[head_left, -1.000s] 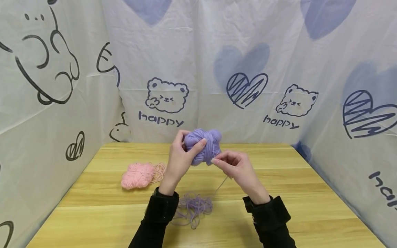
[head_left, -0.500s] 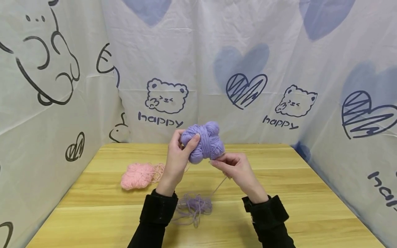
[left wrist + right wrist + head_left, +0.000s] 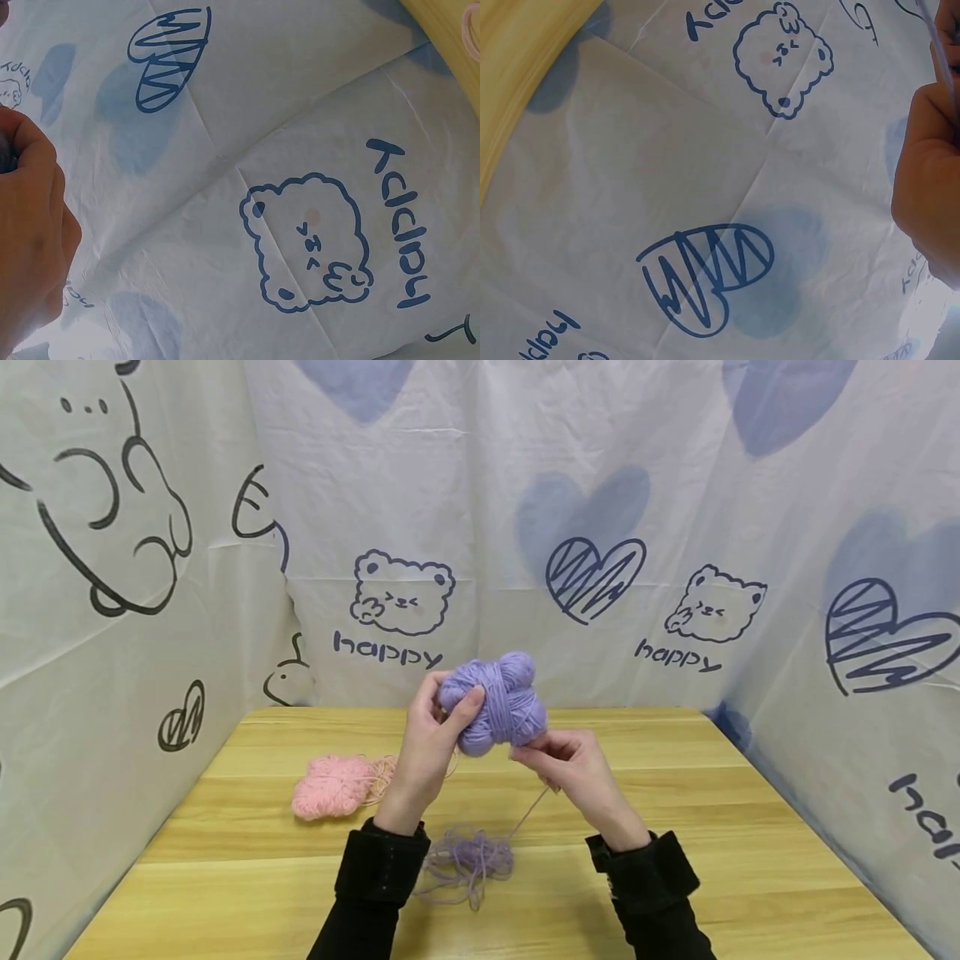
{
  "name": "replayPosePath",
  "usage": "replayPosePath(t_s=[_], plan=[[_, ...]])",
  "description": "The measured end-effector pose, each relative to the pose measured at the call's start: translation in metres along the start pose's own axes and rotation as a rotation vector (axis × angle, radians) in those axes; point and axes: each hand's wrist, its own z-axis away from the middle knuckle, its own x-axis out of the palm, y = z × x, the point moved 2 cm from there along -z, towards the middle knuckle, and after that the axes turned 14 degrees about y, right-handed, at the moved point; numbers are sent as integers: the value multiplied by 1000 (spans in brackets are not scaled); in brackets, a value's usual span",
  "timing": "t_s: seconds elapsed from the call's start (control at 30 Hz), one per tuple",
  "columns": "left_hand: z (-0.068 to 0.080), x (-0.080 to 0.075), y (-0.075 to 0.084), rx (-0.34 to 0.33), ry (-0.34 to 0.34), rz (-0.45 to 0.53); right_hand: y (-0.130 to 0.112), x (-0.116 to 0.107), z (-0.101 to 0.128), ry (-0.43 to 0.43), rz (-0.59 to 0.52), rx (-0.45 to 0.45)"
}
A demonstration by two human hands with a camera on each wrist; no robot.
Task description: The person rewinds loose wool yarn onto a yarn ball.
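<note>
Holding a purple yarn ball point(image 3: 495, 703) above the table point(image 3: 675, 877).
Your left hand point(image 3: 427, 752) grips it; your right hand point(image 3: 570, 768) pinches its strand point(image 3: 531, 806) underneath.

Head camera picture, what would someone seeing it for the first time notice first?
The purple yarn ball held up above the wooden table, left hand gripping its side and right hand pinching a strand just below it. That strand runs down to a loose purple tangle near the sleeves. A pink yarn bundle lies on the table's left, against the white backdrop printed with bears and hearts.
</note>
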Motion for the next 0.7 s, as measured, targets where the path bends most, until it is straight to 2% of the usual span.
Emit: replayPosePath(t_s=[0.13,0.23,0.37,0.53,0.7], plan=[[1,1,1,-30,-54,74,0,-4,0,-53,2,-33],[2,1,2,-70,-129,133,-1,-9,-1,-115,-4,-45],[3,0,3,-107,-230,158,0,-17,-1,-183,-12,-38],[5,-1,2,-150,-348,83,0,-27,-1,-237,-32,-36],[9,1,-1,-124,-468,-62,1,-33,-2,-195,8,33]])
